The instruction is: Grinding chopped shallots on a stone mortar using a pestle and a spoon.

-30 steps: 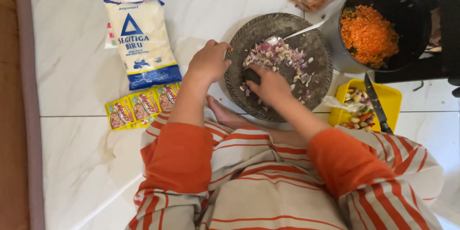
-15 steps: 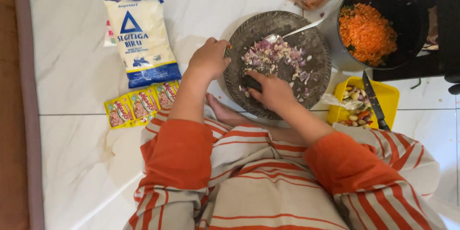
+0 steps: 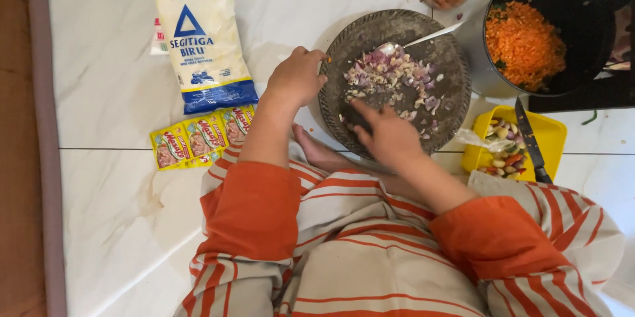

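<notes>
Head view – round stone plate [image 3: 456, 85] on white floor, left hand [image 3: 297, 79] curled gripping its rim, right hand [image 3: 390, 135] fingers spread over chopped shallots [image 3: 393, 79] – spoon [image 3: 417, 40] resting on it.

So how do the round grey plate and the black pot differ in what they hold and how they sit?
The grey plate is shallow and holds chopped purple and white pieces spread thin; the black pot is deep and holds a heap of orange shreds. The left hand grips the plate's rim and the right hand rests on it; no hand touches the pot. A spoon lies on the plate only. Both are round and sit on the white floor.
</notes>
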